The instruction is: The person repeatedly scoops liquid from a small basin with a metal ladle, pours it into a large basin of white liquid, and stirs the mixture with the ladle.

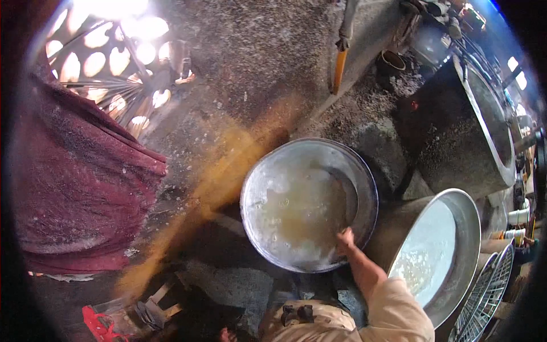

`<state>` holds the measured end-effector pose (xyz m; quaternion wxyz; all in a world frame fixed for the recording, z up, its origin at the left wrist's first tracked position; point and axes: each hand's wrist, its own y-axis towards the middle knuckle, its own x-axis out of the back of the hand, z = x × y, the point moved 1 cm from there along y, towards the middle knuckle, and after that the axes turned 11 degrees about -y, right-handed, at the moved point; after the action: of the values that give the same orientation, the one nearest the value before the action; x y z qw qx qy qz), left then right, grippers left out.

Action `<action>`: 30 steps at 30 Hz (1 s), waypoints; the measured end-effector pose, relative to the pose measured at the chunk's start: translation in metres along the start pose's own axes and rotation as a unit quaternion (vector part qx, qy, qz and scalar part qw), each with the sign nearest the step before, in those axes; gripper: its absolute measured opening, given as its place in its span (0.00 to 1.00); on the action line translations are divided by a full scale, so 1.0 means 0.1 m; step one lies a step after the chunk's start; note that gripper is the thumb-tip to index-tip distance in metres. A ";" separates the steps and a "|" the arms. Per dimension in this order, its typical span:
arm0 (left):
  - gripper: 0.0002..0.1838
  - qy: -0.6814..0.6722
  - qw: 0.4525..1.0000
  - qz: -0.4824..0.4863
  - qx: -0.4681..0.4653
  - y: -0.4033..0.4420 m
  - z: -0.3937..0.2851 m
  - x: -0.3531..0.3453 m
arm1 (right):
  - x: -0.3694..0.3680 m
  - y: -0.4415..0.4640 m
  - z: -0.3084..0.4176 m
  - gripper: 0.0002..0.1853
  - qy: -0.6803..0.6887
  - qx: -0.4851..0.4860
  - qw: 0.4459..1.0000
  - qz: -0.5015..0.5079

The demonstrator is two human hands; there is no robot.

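A wide round metal pan stands in front of me, with shallow, cloudy brownish liquid in its bottom. My right hand reaches over the pan's lower right side, its fingers curled closed. What it grips, if anything, I cannot make out; a dark curved shape, possibly a shadow, lies in the pan just beyond it. Only a small part of my left hand shows at the bottom edge, away from the pan, and its fingers are unclear. Right of my forearm, a second large metal pan leans tilted, holding whitish liquid.
A big soot-dark vat stands at the right, near a small pot. Wire racks lean at lower right. Maroon cloth hangs left. A yellow-ended pole leans behind. Something red lies at lower left.
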<state>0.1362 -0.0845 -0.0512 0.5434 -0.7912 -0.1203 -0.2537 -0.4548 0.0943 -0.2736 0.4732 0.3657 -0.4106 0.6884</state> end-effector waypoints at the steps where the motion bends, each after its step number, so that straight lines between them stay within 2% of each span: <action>1: 0.15 -0.009 1.000 0.002 0.009 -0.03 0.01 0.01 | 0.00 0.00 0.21 0.23 -0.037 -0.065 0.968 0.238; 2: 0.15 -0.022 1.000 0.006 0.013 -0.06 0.03 -0.01 | -0.03 -0.35 0.43 0.16 0.187 -0.270 0.907 0.263; 3: 0.15 -0.029 0.999 0.009 0.018 -0.07 0.01 -0.02 | -0.76 -0.45 0.03 0.12 0.334 -0.180 0.877 0.293; 5: 0.15 -0.047 0.999 0.022 0.013 -0.10 -0.01 -0.10 | -0.36 -0.73 0.49 0.09 0.489 -0.196 0.775 0.349; 8: 0.16 -0.066 0.997 0.042 0.001 -0.11 -0.03 -0.20 | -0.28 -0.92 0.83 0.11 0.455 -0.198 0.765 0.410; 9: 0.16 -0.072 0.996 0.050 -0.003 -0.13 -0.04 -0.22 | -0.33 -0.96 0.79 0.12 0.599 -0.220 0.590 0.495; 10: 0.16 -0.076 0.995 0.058 -0.010 -0.15 -0.06 -0.26 | -0.48 -0.97 0.66 0.13 0.707 -0.228 0.379 0.551; 11: 0.17 -0.080 0.994 0.068 -0.016 -0.16 -0.06 -0.28 | -0.48 -0.99 0.64 0.14 0.713 -0.249 0.283 0.592; 12: 0.17 -0.081 0.993 0.078 -0.025 -0.16 -0.06 -0.31 | -0.45 -0.99 0.56 0.14 0.716 -0.243 0.286 0.589; 14: 0.17 -0.082 0.991 0.098 -0.042 -0.14 -0.05 -0.36 | 0.06 -1.08 0.64 0.12 0.723 -0.176 0.328 0.582; 15: 0.17 -0.080 0.990 0.108 -0.050 -0.12 -0.05 -0.37 | 0.09 -1.08 0.49 0.11 0.700 -0.222 0.337 0.589; 16: 0.18 -0.078 0.987 0.123 -0.061 -0.09 -0.03 -0.43 | 0.46 -1.11 0.54 0.11 0.708 -0.217 0.341 0.579; 18: 0.18 -0.068 0.983 0.151 -0.080 -0.05 0.02 -0.50 | 1.52 -1.15 0.64 0.07 0.628 -0.074 0.525 0.570; 19: 0.18 -0.063 0.980 0.164 -0.088 -0.06 0.04 -0.55 | 2.02 -1.20 0.69 0.05 0.533 -0.092 0.662 0.518; 20: 0.18 -0.058 0.977 0.179 -0.096 -0.07 0.05 -0.61 | 2.32 -1.24 0.61 0.05 0.532 -0.110 0.662 0.516; 22: 0.19 -0.045 0.972 0.204 -0.110 -0.12 0.09 -0.75 | 2.99 -1.33 0.34 0.06 0.502 -0.069 0.698 0.505; 24: 0.19 -0.027 0.965 0.230 -0.124 -0.18 0.15 -0.90 | 3.31 -1.41 -0.17 0.04 0.467 -0.116 0.706 0.519; 25: 0.20 -0.018 0.962 0.240 -0.129 -0.23 0.19 -0.97 | 3.61 -1.52 -0.34 0.04 0.495 -0.100 0.704 0.499; 28: 0.20 0.003 0.954 0.262 -0.146 -0.37 0.29 -1.18 | 4.07 -1.75 -0.95 0.06 0.407 -0.174 0.768 0.463; 30: 0.21 0.015 0.949 0.271 -0.159 -0.48 0.37 -1.28 | 4.16 -1.94 -1.51 0.05 0.445 -0.191 0.754 0.445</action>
<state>0.0156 -0.0212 -0.0916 0.4604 -0.8663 0.1486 -0.1240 -0.4057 0.4199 0.0800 0.3025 -0.3036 -0.3933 0.8134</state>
